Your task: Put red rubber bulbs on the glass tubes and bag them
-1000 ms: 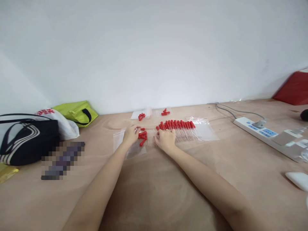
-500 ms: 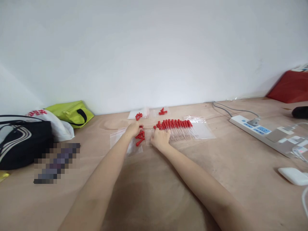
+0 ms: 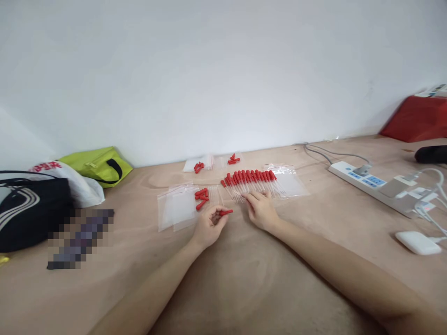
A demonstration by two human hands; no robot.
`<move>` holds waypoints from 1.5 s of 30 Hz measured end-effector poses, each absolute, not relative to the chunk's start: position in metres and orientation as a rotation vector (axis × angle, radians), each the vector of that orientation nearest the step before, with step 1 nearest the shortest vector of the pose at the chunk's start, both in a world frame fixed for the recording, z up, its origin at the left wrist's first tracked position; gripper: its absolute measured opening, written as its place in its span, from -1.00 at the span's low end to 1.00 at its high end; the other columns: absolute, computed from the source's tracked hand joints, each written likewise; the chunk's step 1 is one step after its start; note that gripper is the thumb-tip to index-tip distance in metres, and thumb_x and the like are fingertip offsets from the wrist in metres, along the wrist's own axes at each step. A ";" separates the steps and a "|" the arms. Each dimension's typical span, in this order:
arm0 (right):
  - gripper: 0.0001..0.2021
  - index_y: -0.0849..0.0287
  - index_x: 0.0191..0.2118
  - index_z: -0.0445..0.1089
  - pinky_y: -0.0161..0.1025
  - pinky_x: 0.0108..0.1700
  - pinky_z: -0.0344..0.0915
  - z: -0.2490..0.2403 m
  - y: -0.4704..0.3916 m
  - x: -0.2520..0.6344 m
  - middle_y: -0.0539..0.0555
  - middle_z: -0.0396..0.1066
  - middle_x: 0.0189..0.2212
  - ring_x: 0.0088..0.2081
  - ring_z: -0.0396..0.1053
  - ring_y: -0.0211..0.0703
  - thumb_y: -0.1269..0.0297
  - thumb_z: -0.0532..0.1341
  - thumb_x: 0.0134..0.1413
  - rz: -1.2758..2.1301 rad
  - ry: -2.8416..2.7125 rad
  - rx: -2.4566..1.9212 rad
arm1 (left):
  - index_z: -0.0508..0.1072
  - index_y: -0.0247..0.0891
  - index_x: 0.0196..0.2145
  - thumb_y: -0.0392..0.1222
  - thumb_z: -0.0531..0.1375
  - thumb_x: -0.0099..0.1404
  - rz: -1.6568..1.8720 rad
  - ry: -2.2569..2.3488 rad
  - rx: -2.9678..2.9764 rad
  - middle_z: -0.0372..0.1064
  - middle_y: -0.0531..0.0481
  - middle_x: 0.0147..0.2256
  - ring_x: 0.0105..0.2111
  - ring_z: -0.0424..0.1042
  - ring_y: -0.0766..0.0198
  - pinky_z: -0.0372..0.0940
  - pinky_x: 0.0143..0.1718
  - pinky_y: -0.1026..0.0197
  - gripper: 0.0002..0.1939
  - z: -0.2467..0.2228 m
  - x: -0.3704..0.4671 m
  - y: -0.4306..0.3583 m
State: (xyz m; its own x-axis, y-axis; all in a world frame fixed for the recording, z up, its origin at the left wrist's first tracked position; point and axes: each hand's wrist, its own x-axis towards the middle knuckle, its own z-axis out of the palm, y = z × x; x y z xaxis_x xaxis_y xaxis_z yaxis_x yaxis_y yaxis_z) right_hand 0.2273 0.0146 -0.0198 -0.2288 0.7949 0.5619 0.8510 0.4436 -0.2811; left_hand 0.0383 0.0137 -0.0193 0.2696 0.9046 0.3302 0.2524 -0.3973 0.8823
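Observation:
My left hand [image 3: 208, 226] is closed in a pinch on a red rubber dropper bulb [image 3: 226, 212], its narrow end pointing right. To its right, my right hand [image 3: 262, 211] has its fingers together by the tips of the finished droppers; a thin clear glass tube [image 3: 238, 193] seems to stick out from them, partly hidden. The row of glass droppers with red bulbs [image 3: 248, 177] lies side by side behind that hand. Several loose red bulbs [image 3: 201, 197] rest on a clear zip bag [image 3: 183, 211], next to bare glass tubes [image 3: 215, 194].
Further back lie more red bulbs [image 3: 199, 167] and another small pile of bulbs [image 3: 233, 159]. A clear zip bag [image 3: 295, 181] is right of the droppers. A power strip [image 3: 356, 179] and white charger case [image 3: 418, 243] are on the right; a black bag [image 3: 35, 218] and lime pouch [image 3: 96, 165] on the left.
My left hand has come back toward me with a red bulb in its fingers. My right hand has moved right and nearer, away from the bare glass tubes.

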 end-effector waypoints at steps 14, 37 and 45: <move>-0.85 0.15 -0.32 0.34 -0.10 0.00 -0.17 -0.021 -0.001 0.236 0.00 0.44 -0.36 -0.33 0.32 -0.27 0.37 0.02 0.11 -0.088 -2.125 -1.156 | 0.40 -0.24 -0.19 -0.18 0.04 0.26 1.110 1.194 2.339 0.40 -0.07 -0.33 -0.28 0.35 0.19 0.25 -0.21 0.11 -0.78 -0.011 0.032 0.009; -0.78 0.07 -0.23 0.40 -0.06 0.00 -0.19 -0.024 0.003 0.241 0.01 0.42 -0.35 -0.36 0.29 -0.29 0.41 0.04 0.08 0.001 -2.243 -1.016 | 0.44 -0.22 -0.31 -0.16 0.05 0.27 1.080 1.033 2.506 0.44 -0.03 -0.42 -0.39 0.34 0.24 0.20 -0.30 0.17 -0.81 -0.009 0.032 0.006; -0.71 0.02 -0.23 0.42 -0.08 -0.03 -0.19 -0.020 0.006 0.245 -0.01 0.40 -0.37 -0.35 0.28 -0.30 0.47 0.02 0.03 -0.063 -2.320 -0.991 | 0.47 -0.19 -0.36 -0.12 0.04 0.27 1.003 1.071 2.657 0.45 0.00 -0.44 -0.39 0.31 0.24 0.09 -0.26 0.13 -0.77 -0.009 0.032 0.003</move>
